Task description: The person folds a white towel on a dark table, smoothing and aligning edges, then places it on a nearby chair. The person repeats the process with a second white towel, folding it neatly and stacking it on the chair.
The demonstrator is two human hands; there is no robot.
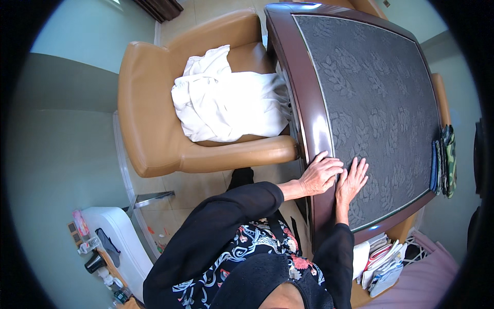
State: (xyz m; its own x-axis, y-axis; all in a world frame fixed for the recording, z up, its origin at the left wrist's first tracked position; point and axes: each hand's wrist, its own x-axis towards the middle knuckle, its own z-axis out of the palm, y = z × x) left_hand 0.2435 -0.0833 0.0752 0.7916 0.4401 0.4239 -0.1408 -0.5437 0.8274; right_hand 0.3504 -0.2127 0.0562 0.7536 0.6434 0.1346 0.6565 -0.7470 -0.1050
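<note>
My left hand (321, 174) rests on the glossy dark wood rim (322, 216) of a table, its fingers loosely curled near the edge of the inlaid top. Just to its right, my right hand (351, 180) lies flat with fingers slightly spread on the dark grey, leaf-patterned table surface (378, 96). Neither hand holds anything. Crumpled white cloth (235, 106) lies on the seat of a tan leather armchair (146, 104), beyond my left hand. Folded garments (444, 162), one with a camouflage pattern, sit at the table's far right edge.
Folded clothes and fabrics (382, 262) are stacked on a tan seat below the table's near right corner. Pink cloth (424, 274) lies beside them. At lower left, a white padded piece of furniture (119, 239) stands near bottles and a black cup (94, 263). A metal leg (154, 197) crosses the floor.
</note>
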